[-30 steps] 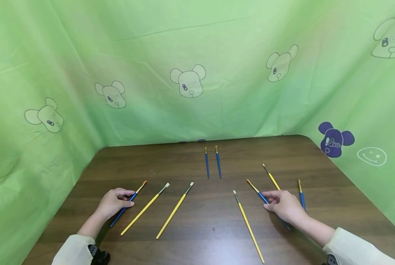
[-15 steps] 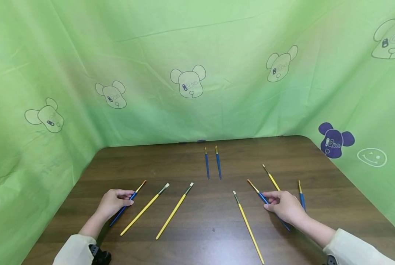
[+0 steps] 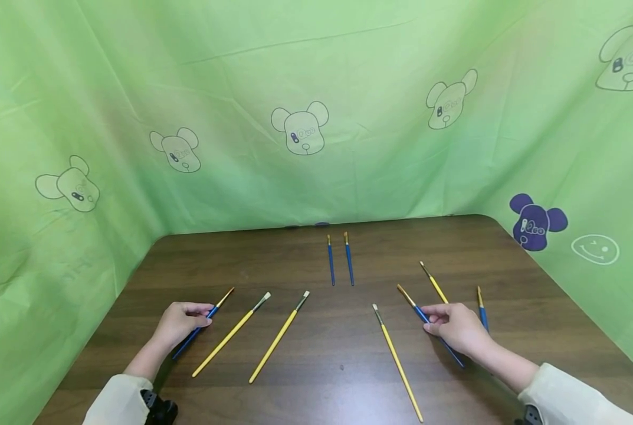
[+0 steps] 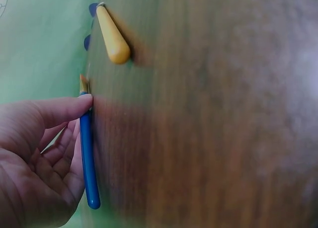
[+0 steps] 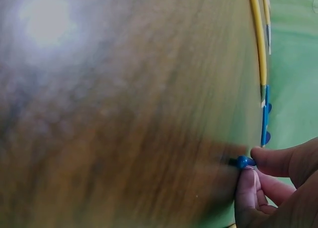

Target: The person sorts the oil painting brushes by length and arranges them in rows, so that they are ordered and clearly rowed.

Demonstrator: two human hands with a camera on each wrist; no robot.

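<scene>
My left hand (image 3: 180, 324) pinches a blue-handled paintbrush (image 3: 186, 342) between thumb and fingers, its brown bristles pointing away from me. In the left wrist view the thumb presses that brush near its ferrule, and the handle (image 4: 89, 158) runs down beside the curled fingers. On the other side, my right hand (image 3: 456, 329) pinches another blue-handled paintbrush (image 3: 420, 313) partway along the handle, bristles angled up and left. Only the rounded handle end (image 5: 242, 162) of it shows clearly in the right wrist view. Whether either brush touches the table is hard to tell.
Two yellow paintbrushes (image 3: 231, 334) lie right of my left hand. Another yellow paintbrush (image 3: 398, 366) lies left of my right hand. Beyond that hand are a yellow paintbrush (image 3: 437, 287) and a blue one (image 3: 483, 316), partly hidden. Two blue paintbrushes (image 3: 349, 262) lie near the back edge.
The left hand's paintbrush has shifted slightly leftward, its handle end a little farther from me. The right hand and its brush have barely moved. The other brushes lie as before.
</scene>
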